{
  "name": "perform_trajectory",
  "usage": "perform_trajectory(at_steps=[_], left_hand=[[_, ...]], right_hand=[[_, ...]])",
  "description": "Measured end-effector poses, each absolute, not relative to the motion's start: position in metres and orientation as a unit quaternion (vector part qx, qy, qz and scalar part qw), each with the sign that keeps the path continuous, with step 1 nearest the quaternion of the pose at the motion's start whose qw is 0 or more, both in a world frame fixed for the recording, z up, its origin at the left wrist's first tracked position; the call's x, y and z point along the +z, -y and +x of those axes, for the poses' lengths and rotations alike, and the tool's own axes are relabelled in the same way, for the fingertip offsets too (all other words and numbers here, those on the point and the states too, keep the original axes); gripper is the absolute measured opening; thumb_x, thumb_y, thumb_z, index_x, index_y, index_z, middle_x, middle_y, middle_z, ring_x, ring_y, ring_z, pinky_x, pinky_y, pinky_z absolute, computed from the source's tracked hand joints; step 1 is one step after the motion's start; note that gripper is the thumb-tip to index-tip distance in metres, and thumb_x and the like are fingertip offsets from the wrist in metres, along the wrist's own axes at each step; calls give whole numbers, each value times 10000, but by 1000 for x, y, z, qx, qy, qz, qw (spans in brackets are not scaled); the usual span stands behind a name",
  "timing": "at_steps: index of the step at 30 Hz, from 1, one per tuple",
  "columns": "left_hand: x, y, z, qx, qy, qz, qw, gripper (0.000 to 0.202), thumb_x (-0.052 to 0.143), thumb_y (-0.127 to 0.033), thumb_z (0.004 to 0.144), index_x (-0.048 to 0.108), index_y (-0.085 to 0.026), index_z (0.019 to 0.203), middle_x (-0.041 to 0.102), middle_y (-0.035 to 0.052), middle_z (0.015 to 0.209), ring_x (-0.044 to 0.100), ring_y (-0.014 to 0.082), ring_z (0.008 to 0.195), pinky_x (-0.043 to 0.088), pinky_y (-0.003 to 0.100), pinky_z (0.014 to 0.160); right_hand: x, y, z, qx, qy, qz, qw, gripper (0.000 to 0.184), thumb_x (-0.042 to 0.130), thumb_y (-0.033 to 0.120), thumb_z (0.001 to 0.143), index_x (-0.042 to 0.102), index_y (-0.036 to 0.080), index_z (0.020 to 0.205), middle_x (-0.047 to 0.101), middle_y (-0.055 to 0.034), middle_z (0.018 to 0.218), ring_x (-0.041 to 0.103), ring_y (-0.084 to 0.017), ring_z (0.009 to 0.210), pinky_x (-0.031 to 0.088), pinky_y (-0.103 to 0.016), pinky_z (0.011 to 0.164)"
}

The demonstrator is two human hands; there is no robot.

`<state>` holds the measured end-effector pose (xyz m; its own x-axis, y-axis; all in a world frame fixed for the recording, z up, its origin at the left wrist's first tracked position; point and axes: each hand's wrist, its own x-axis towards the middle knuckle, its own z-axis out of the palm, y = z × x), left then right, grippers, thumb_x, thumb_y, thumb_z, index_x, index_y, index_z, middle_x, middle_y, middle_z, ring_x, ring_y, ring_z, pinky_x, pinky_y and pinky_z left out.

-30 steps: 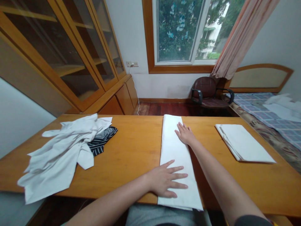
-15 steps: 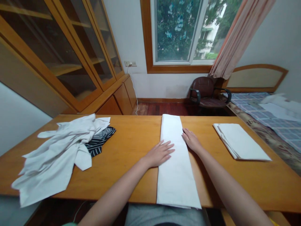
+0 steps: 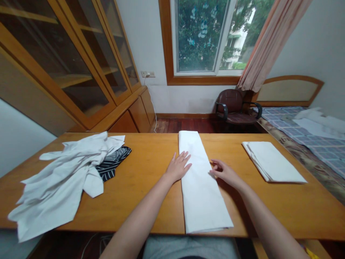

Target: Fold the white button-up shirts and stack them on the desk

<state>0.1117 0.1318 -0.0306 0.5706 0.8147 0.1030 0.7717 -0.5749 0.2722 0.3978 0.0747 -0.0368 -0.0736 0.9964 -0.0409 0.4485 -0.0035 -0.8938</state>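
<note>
A white cloth (image 3: 201, 194), folded into a long narrow strip, lies across the wooden table (image 3: 151, 201) from its far edge to its near edge. My left hand (image 3: 178, 167) rests flat on the strip's left side, fingers spread over the fabric. Beside the right edge of the strip is my right hand (image 3: 223, 173), its fingers bent and apart, the tips at or just off the cloth's edge. Nothing shows between those fingers.
On the left, a crumpled heap of white cloth (image 3: 67, 176) partly covers a black-and-white striped cloth (image 3: 111, 163). A folded white cloth (image 3: 273, 162) lies at the right. Beyond the table stand a glass-fronted cabinet (image 3: 107, 111), an armchair (image 3: 231, 104) and a bed (image 3: 302, 122).
The strip's far end has shifted slightly left. My left hand has moved a little left and away from me. My right hand has drawn nearer to me, its fingers now curled.
</note>
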Motion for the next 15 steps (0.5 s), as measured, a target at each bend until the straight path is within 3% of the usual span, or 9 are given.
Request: perform_trajectory(at_steps=[4,8,12,15], left_hand=[[-31,-121,115,114,-530,837,72,589,317,-524,1033,378,-246,1548,360,110,1614,275,284,1519,141,600,1234],[-21,-108,117,94,-584,805,30,633,356,-582,1007,450,-210,1510,456,169,1547,380,354,1458,252,604,1183],[2,-95,116,22,-593,805,11,565,399,-491,1022,544,-136,1436,637,240,1326,630,361,1198,473,505,991],[18,-82,119,-34,-596,802,30,524,441,-380,1022,511,-98,1458,724,236,1104,721,332,970,535,430,818]], right_hand=[[-27,-68,402,385,655,-591,271,642,765,334,736,585,178,1333,698,-9,860,655,-221,860,503,-362,816],[-23,-76,402,329,684,-614,217,519,715,190,721,636,208,1234,703,-13,850,639,-217,839,474,-335,768],[-22,-93,399,213,686,-673,174,380,666,133,774,652,222,1144,736,-64,888,637,-253,880,457,-349,764],[-18,-105,392,70,699,-696,148,265,607,158,859,667,219,1109,740,-121,924,609,-317,966,442,-426,847]])
